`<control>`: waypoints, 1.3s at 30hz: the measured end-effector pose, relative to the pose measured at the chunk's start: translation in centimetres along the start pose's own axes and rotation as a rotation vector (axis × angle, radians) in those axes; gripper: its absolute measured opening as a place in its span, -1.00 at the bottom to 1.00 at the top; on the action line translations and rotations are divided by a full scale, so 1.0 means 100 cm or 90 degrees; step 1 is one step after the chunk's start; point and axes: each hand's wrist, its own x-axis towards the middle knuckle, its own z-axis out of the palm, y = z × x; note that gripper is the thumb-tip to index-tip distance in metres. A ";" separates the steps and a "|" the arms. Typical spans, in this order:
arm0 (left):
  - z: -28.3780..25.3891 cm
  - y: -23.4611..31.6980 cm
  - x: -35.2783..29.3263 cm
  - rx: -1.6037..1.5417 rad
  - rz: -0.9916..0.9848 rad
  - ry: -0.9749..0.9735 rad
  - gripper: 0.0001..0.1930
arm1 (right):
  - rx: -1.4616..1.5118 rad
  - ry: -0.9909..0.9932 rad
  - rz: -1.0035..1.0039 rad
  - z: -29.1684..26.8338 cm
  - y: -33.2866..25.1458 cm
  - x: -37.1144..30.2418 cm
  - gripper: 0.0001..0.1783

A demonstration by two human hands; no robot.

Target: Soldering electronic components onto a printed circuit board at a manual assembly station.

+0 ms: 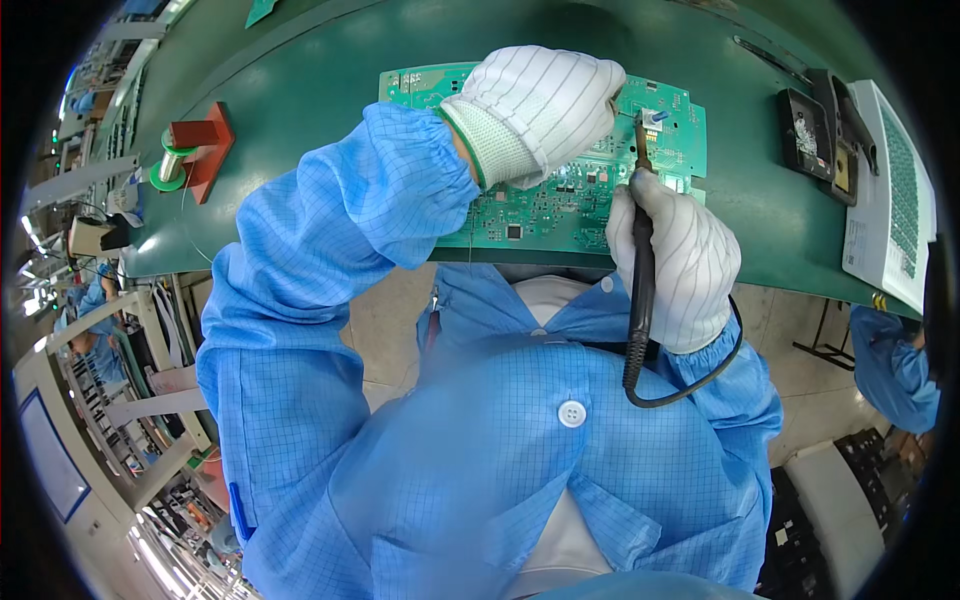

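Observation:
A green circuit board (540,236) with many small parts lies on the green bench. My right hand (690,255), in a white striped glove, is closed around a black soldering iron (642,275). The iron's tip points away from me, beside a white component with a blue shaft (654,119) at the board's far right. My left hand (545,105), gloved too, reaches over the board with its fingers pinched close to that component. A thin strand of solder wire appears at its fingertips; most of the grip is hidden by the glove.
A solder spool (172,166) sits on a red stand (213,160) at the left, its wire trailing toward the bench's front edge. On the right are a black tray of small parts (803,132), an iron holder (850,125), a white keyboard-like device (895,195) and tweezers (772,58).

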 end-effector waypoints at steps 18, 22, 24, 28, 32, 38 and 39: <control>-0.015 0.016 0.053 -0.029 -0.156 -0.188 -0.13 | -0.088 -0.075 -0.033 -0.004 -0.008 -0.004 -0.68; -0.004 0.012 0.045 -0.003 -0.125 -0.122 -0.11 | -0.063 -0.046 -0.036 0.000 -0.004 -0.005 -0.69; 0.000 0.011 0.046 0.030 -0.067 0.019 -0.11 | -0.064 -0.033 -0.033 0.000 -0.001 -0.004 -0.69; -0.003 0.003 0.044 -0.050 -0.135 -0.140 -0.13 | -0.002 -0.021 -0.026 -0.013 0.001 -0.007 -0.69; -0.009 -0.003 0.023 0.003 -0.134 -0.074 -0.18 | 0.073 0.057 0.081 -0.032 0.013 -0.016 -0.76; -0.013 -0.012 -0.012 0.132 0.023 0.072 -0.48 | 0.488 0.084 0.490 -0.026 0.048 -0.021 -0.82; -0.015 -0.014 -0.019 0.196 0.140 0.169 -0.57 | 0.493 0.085 0.560 -0.025 0.053 -0.020 -0.82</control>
